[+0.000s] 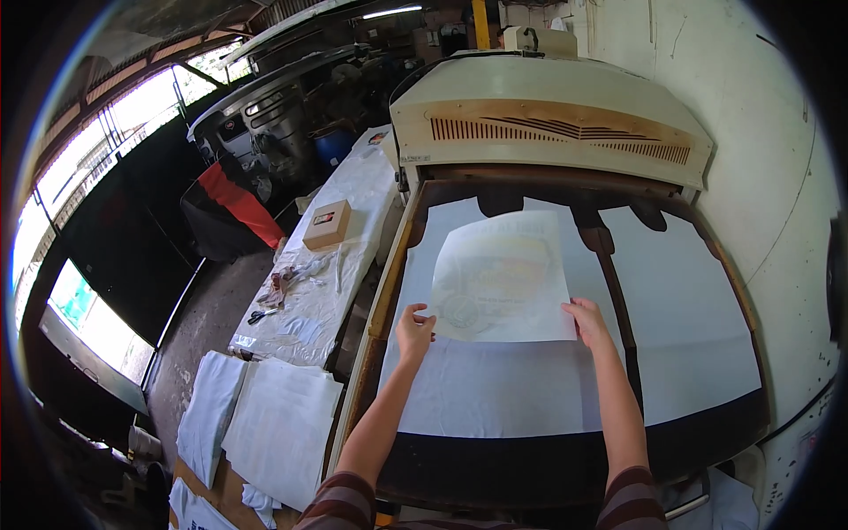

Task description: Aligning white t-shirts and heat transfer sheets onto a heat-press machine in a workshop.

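A thin, pale sheet of paper (501, 276) with a faint coloured print lies on white cloth (495, 389) spread across the dark belt of a large cream-coloured machine (548, 124). My left hand (413, 331) pinches the sheet's near left corner. At the near right corner, my right hand (586, 320) grips the edge. Both forearms come in from the lower edge, in striped sleeves. The sheet lies nearly flat, a little left of the belt's middle.
A wooden frame (389, 283) edges the belt. To the left stands a long table under white plastic (327, 265) with a small cardboard box (328, 224) and scissors (260, 314). Folded white cloths (265, 424) are stacked at lower left. A white wall (777, 177) is on the right.
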`<move>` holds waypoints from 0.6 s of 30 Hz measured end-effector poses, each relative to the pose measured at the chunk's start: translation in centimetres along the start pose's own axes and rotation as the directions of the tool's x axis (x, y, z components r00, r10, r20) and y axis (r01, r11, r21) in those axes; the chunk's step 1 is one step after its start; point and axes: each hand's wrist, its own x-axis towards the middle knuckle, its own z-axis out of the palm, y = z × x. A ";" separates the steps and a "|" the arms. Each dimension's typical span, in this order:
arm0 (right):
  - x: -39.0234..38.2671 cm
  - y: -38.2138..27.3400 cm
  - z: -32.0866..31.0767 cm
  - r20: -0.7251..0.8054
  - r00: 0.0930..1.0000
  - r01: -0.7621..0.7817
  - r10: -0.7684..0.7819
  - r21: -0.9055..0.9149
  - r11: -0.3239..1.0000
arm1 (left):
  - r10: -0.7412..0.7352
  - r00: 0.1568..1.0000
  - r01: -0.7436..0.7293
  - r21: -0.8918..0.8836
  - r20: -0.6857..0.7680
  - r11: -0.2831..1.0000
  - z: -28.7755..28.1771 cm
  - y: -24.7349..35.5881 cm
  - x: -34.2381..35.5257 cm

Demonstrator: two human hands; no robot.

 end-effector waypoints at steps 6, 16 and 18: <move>-0.4 2.5 0.8 -0.043 0.994 0.084 -0.104 -0.324 0.942 | -0.078 0.996 0.075 0.093 0.034 0.993 0.9 -3.2 1.7; -1.8 2.4 1.5 -0.142 0.936 0.196 -0.321 -0.548 0.813 | -0.010 0.994 -0.012 0.216 0.105 0.976 1.7 -4.2 3.3; -1.8 2.6 1.6 -0.143 0.923 0.222 -0.357 -0.560 0.798 | -0.006 0.994 -0.018 0.218 0.108 0.976 1.7 -4.4 3.5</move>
